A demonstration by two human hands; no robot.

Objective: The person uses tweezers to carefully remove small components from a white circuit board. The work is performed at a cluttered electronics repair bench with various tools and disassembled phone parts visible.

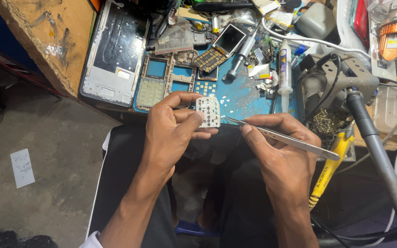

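Centrally, a small pale keypad membrane (208, 111) is held up in front of the person, above the lap and just short of the table (249, 98) edge. The left hand (173, 131) is closed on it, pinching it between thumb and fingertips at its lower left edge, so the face with its rows of contact dots stays exposed and tilted toward the camera. That grip appears chosen to leave the surface free for tool access.

The right hand (283, 147) is closed around a pair of slim metal tweezers (279, 137), held pen-fashion. Their tip lies just beside the membrane's right edge; whether it touches cannot be told. The long shank runs back over the hand toward the right, which steadies the point for fine work.

Beyond the hands, the blue work mat carries further parts within easy reach: a keypad frame with pale keys (151, 87), a dark circuit board with gold contacts (210, 59), a small screen module (229, 39), and loose white dots scattered near the mat's front edge. A larger phone back frame (113, 50) lies at the left, overhanging the table. A white syringe-type tube (284, 69) stands near the centre-right.

To the right, a soldering iron holder (341, 78) with brass cleaning wool (327, 121) sits beside a yellow-handled tool (331, 165). A grey hose (382, 160) slants downward. A paper slip (22, 167) lies on the concrete floor.
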